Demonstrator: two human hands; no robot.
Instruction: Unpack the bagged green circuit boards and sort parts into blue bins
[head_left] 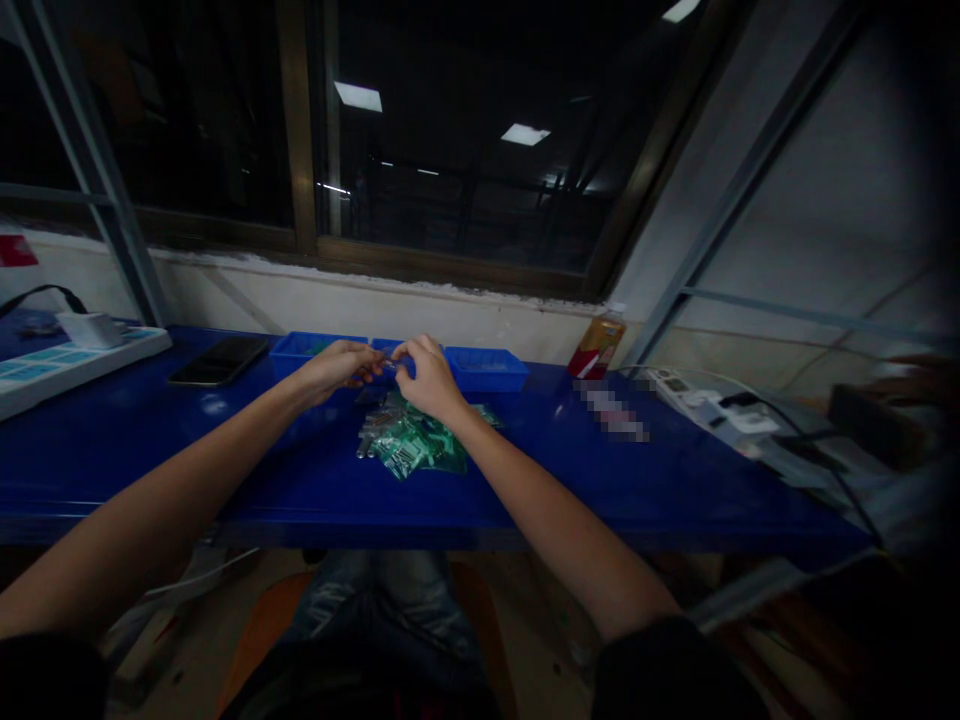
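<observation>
- Pinches a small shiny piece [389,366], too small to identify, between the fingertips of left hand [346,366] and right hand [429,380].
- Holds this piece above the table [285,465], near the blue trays [491,378].
- Has green pieces [424,442] and metal tubes [365,446] heaped just below the hands.
- Shows a phone [219,361] farther left, a bottle [598,345] farther right.

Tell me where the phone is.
In the head view, the phone lies toward the left on the blue table, between the white power strip and the leftmost blue tray.
</observation>
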